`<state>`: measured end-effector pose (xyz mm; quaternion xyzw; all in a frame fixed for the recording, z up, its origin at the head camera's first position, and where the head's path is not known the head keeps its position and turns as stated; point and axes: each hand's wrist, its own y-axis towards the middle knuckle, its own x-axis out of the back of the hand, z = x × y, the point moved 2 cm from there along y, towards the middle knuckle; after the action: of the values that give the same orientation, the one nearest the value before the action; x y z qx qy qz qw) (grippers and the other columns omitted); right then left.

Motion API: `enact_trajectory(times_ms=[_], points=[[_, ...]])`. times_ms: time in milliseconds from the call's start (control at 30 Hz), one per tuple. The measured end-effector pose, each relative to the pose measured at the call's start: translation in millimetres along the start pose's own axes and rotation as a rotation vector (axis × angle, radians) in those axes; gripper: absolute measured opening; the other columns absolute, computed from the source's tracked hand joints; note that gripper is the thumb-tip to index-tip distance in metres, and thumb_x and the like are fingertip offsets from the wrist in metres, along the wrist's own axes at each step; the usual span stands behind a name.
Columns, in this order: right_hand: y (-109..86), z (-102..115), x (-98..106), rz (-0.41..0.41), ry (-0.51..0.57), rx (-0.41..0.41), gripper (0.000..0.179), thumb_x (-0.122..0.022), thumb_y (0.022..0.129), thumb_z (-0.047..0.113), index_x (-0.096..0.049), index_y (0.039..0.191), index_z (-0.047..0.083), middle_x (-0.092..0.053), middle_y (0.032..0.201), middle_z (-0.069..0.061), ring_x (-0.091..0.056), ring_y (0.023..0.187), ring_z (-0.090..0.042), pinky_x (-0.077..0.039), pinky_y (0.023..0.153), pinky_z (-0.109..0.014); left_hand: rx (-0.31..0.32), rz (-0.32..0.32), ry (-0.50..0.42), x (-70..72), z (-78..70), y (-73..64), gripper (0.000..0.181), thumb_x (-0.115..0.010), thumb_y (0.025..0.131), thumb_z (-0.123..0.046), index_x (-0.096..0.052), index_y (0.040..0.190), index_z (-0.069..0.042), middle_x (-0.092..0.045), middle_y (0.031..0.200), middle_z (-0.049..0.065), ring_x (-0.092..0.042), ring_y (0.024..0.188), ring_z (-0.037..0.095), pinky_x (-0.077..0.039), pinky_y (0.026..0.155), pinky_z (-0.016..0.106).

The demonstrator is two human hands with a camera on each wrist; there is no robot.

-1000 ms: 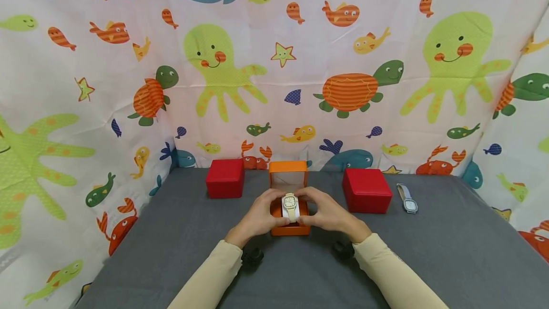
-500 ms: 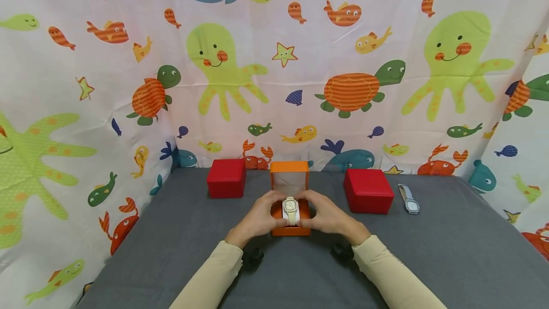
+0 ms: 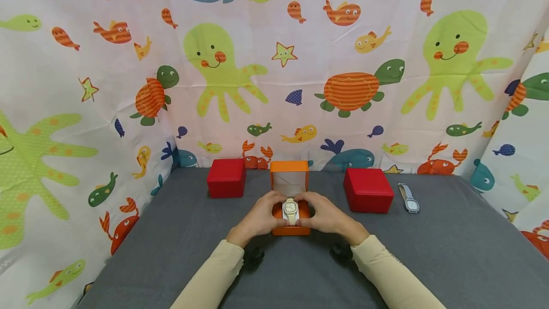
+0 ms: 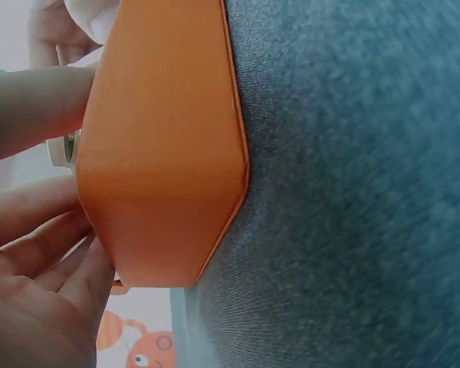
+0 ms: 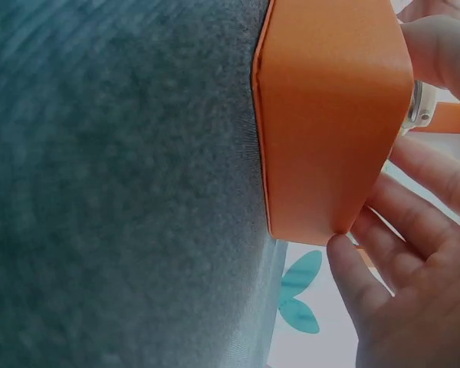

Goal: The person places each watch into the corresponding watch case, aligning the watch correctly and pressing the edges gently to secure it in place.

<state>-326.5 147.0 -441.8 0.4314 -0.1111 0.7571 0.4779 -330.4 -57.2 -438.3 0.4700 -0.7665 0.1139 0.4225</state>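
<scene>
Cream watch (image 3: 290, 207): while thumbs frame its near end and forefingers its far end, it lies face up on a white cushion (image 3: 296, 215), between the hands.
Left hand (image 3: 259, 216): thumb and forefinger pinch the cushion's left side; other fingers lie along the box wall.
Right hand (image 3: 328, 213): likewise pinches the right side.
Orange box (image 3: 290, 231): holds watch and cushion, lid upright behind.
Red boxes (image 3: 226, 178) (image 3: 368, 190): one on either side, apart.
Pale-blue watch (image 3: 408, 197): beside the right-hand red box, on grey cloth (image 3: 171, 252).
</scene>
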Motion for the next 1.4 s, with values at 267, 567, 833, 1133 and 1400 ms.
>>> enact_trajectory(times_ms=[267,567,833,1133,1400], points=[[-1.9,1,12,-0.008,0.005,-0.015,0.055,-0.078,0.079,0.026,-0.055,0.126,0.012,-0.056,0.124,-0.002,-0.051,0.111,-0.024,-0.045,0.096,-0.048,0.028,-0.014,-0.016,1.8,-1.0,-1.7,0.056,-0.081,0.077,-0.024,-0.059,0.127,-0.009,-0.053,0.124,0.002,-0.051,0.113,0.025,-0.045,0.095,0.041],[12.3,10,42,-0.257,0.019,-0.041,0.047,-0.075,0.083,0.023,-0.048,0.116,0.003,-0.053,0.11,-0.011,-0.058,0.091,-0.026,-0.053,0.082,-0.041,0.199,-0.03,-0.002,9.5,0.8,-14.8,0.073,-0.083,0.074,-0.035,-0.053,0.133,-0.005,-0.048,0.13,0.008,-0.049,0.111,0.024,-0.047,0.093,0.041],[38.8,14,58,-0.153,-0.111,-0.104,0.077,-0.071,0.085,0.037,-0.033,0.147,0.011,-0.044,0.135,-0.011,-0.055,0.097,-0.021,-0.055,0.078,-0.033,0.269,0.041,-0.104,7.1,6.6,-14.4,0.086,-0.086,0.07,-0.03,-0.044,0.138,0.0,-0.051,0.125,0.012,-0.057,0.104,0.023,-0.052,0.087,0.038],[56.0,25,64,-0.083,-0.244,-0.05,0.056,-0.063,0.092,0.038,-0.049,0.138,0.009,-0.057,0.104,-0.005,-0.052,0.088,-0.02,-0.05,0.078,-0.033,0.298,0.065,-0.187,5.5,11.3,-16.7,0.087,-0.087,0.069,-0.026,-0.042,0.138,0.002,-0.053,0.125,0.012,-0.06,0.106,0.024,-0.052,0.087,0.038],[54.2,29,64,-0.112,-0.245,0.0,0.049,-0.064,0.091,0.038,-0.055,0.131,0.01,-0.055,0.094,-0.002,-0.05,0.083,-0.018,-0.045,0.069,-0.03,0.313,0.048,-0.216,5.2,13.4,-16.9,0.086,-0.087,0.069,-0.024,-0.042,0.138,0.0,-0.054,0.121,0.01,-0.06,0.104,0.023,-0.052,0.086,0.038]])
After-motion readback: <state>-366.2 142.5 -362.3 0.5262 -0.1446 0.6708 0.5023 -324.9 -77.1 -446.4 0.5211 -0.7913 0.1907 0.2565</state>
